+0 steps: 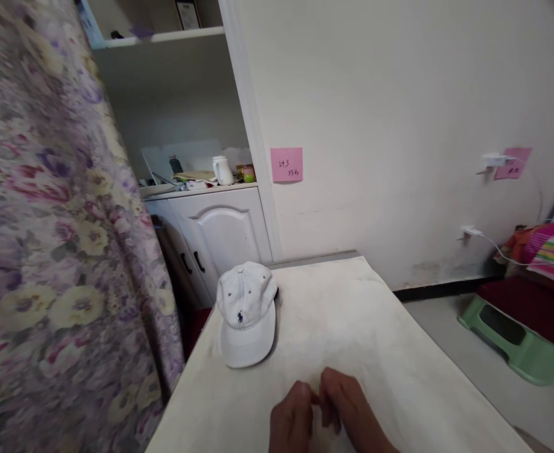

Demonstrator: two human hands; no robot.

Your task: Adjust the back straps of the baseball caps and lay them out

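At the bottom of the head view, my left hand (291, 418) and my right hand (347, 406) are close together over the white-covered table (333, 314). Both have their fingers curled in, and the fingertips of the two hands nearly meet. Nothing shows in either hand, though the palms face away from view. A white baseball cap (246, 314) with a small dark blue emblem lies beyond my left hand, near the table's left edge, its brim toward me. Neither hand touches it.
A floral curtain (69, 251) hangs at the left. Behind the table stand a white cabinet (230, 233) and a shelf with a white jug (222, 170). A pink note (286, 165) is on the wall. On the right floor is a green stool (517, 340); charger plugs (471, 231) sit in wall sockets.
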